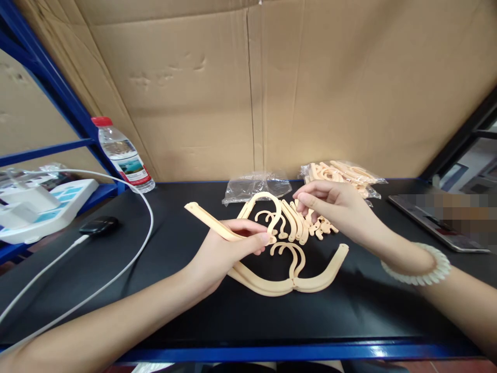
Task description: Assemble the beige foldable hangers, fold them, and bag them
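My left hand grips pieces of a beige plastic clothes hanger. A straight hanger arm sticks out to the upper left, and a curved hanger hook rises from between thumb and fingers. My right hand hovers over loose parts, its fingers loosely bent and nothing visible in them. Below my hands lie assembled hangers, stacked with their hooks upward. Behind them are loose hooks, several hanger arms and a pile of small connector pieces, partly hidden by my right hand.
A clear bag of hanger parts and an empty plastic bag lie at the back. A water bottle, power strip, black device and white cable are left. A tablet-like device lies right. Cardboard stands behind.
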Motion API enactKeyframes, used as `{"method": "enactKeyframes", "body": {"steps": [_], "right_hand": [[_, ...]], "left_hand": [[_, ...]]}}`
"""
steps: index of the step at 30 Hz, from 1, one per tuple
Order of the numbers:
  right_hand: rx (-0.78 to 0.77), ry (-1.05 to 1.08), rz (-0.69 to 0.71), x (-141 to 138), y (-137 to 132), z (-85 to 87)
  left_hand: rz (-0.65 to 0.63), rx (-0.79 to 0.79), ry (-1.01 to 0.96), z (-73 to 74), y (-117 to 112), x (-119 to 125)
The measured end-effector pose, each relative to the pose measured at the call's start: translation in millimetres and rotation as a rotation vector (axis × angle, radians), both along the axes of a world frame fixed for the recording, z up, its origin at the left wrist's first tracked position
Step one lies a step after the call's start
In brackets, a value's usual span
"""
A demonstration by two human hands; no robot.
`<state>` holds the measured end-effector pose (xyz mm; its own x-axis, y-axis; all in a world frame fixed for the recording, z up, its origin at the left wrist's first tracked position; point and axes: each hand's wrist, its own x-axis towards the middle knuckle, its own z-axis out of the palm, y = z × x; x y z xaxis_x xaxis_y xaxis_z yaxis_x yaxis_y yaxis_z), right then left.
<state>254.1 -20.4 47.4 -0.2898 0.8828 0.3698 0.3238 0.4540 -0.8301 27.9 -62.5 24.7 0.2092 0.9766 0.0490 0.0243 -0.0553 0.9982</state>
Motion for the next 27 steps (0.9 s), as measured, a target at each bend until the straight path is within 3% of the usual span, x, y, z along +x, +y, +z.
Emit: {"method": "enactKeyframes", "body": {"steps": [5,8,13,23,27], "right_hand": [[0.222,-0.660,-0.191,22.4,24.0,-6.8],[0.211,-0.829,-0.231,27.7,30.2,-10.6],[0.279,-0.824,-0.219,26.6,31.3,-13.2],[0.409,-0.795,0.231,15.0,18.0,-20.2],[0.417,-0.824,0.280,8.2,12.8,-22.4]], "left_hand": [[-0.001,-0.042,-0.069,-0.9,1.1,0.4],[0.032,-0.088,-0.092,1.2,1.7,2.9],[0.064,-0.137,-0.116,3.7,2.8,4.4],[0.037,-0.139,-0.101,2.6,2.2,2.9],[0.034,-0.140,-0.103,2.8,2.5,2.6]]}}
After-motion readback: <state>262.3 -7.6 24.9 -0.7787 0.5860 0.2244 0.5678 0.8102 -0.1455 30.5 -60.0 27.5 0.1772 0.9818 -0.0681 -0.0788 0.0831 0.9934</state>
